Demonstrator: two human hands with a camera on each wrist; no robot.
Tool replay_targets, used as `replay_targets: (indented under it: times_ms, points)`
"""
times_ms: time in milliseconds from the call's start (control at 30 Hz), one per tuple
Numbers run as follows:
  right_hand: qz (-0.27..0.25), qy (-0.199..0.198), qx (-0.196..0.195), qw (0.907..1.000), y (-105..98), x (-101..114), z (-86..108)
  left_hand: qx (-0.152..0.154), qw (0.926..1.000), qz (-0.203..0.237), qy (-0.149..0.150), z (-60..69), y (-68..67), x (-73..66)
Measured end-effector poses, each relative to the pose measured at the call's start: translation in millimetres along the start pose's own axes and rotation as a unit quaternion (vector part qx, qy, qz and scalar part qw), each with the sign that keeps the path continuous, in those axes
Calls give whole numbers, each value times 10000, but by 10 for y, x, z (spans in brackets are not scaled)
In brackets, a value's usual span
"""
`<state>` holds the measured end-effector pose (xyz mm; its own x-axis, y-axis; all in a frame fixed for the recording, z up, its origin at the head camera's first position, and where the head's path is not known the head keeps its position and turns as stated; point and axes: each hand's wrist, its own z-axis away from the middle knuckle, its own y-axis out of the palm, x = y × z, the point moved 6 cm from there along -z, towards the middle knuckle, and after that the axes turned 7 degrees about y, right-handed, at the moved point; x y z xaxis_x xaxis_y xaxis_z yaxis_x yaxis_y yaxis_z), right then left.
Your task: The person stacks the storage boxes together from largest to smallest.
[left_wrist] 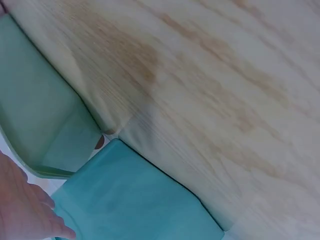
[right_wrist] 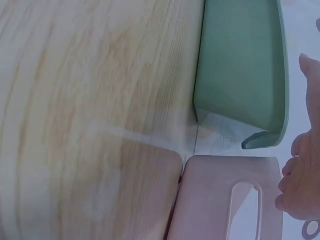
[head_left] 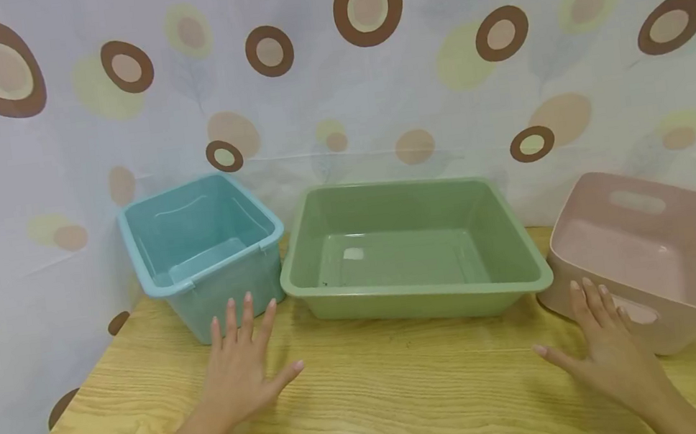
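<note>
My left hand (head_left: pixel 239 371), fingers spread and straight, is in front of the blue plastic bin (head_left: pixel 233 292) and holds nothing. Opposite it, my right hand (head_left: pixel 612 351) has extended fingers near the front of the pink bin (head_left: pixel 680 321), which has cut-out handles; whether they touch it I cannot tell. Between these two bins sits a shallow green basin (head_left: pixel 411 303). No contents show in any of the three containers. In the left wrist view, part of the left hand (left_wrist: pixel 27 210) appears beside the blue bin (left_wrist: pixel 135 195). The right wrist view has the right hand (right_wrist: pixel 305 175) at its edge.
A wooden table (head_left: pixel 409 398) carries the three containers, set in a row toward its back. Behind them hangs a pale curtain-like sheet (head_left: pixel 306 92) printed with circles. The table's left edge runs close by the blue bin.
</note>
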<state>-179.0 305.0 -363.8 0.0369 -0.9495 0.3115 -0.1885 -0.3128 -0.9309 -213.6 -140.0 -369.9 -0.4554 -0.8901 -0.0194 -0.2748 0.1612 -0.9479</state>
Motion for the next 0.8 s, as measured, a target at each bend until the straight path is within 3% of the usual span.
replay_targets:
  times_ms: [300, 800]
  points:
    - [-80, -120, -202, 9997, -10, 50, -45, -10, 10000, -57, 39, -95, -39, 3]
    - [-382, -101, -63, 9992, -43, 170, -193, -115, 9994, 87, 323, -277, -36, -36]
